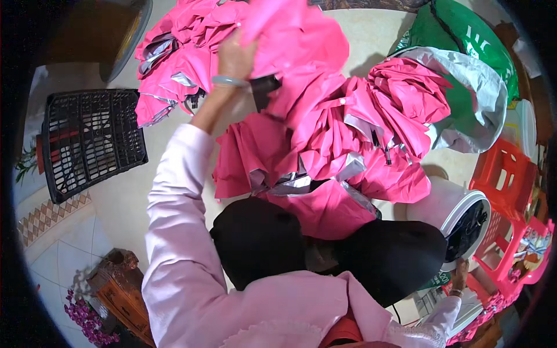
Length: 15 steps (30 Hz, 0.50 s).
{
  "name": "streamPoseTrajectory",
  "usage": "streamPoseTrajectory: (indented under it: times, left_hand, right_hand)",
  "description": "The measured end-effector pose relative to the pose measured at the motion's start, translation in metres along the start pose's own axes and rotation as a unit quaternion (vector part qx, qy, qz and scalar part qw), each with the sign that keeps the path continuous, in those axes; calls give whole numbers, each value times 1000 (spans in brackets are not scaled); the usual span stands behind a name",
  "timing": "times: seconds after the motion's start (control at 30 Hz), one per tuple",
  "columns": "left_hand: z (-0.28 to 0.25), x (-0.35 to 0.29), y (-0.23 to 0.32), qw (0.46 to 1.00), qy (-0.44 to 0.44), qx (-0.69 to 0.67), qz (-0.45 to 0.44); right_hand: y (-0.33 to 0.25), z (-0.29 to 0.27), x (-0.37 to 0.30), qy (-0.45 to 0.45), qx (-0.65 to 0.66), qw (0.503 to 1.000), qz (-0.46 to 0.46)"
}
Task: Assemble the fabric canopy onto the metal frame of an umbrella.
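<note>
My left hand [236,59], with a bracelet at the wrist, reaches far forward and is closed on a pink umbrella [296,37], whose loose cloth is blurred by motion. More pink umbrellas with silver linings lie in a heap [331,151] in front of my knees, and others [200,55] lie at the far left. Low on the right, my right hand [460,275] is at the lower rim of a tilted white bucket [447,203]. Black material [467,229] fills the bucket's mouth. The right fingers are small and partly hidden, so their grip is unclear.
On the left stands a black plastic crate [96,139], with a wooden cabinet [125,290] and purple flowers [87,319] nearer me. A green and white sack [464,40] lies at the far right. Red plastic stools [505,180] and a pink basket [519,267] line the right side.
</note>
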<state>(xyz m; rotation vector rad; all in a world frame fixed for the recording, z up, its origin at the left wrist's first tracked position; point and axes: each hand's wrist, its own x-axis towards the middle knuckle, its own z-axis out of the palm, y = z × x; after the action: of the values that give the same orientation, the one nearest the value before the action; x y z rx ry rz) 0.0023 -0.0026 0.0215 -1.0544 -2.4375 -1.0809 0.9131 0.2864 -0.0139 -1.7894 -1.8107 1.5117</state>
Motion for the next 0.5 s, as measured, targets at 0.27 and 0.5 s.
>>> streamPoseTrajectory:
  times: [0.27,0.5]
  left_hand:
    - [-79,37,-38,959,60,-5,-276]
    - [63,-40,-4,992,-90,-43,-82]
  right_hand:
    - [-70,-2,-24,56,108,982,143]
    - [-67,-6,-23,84,89,974,192]
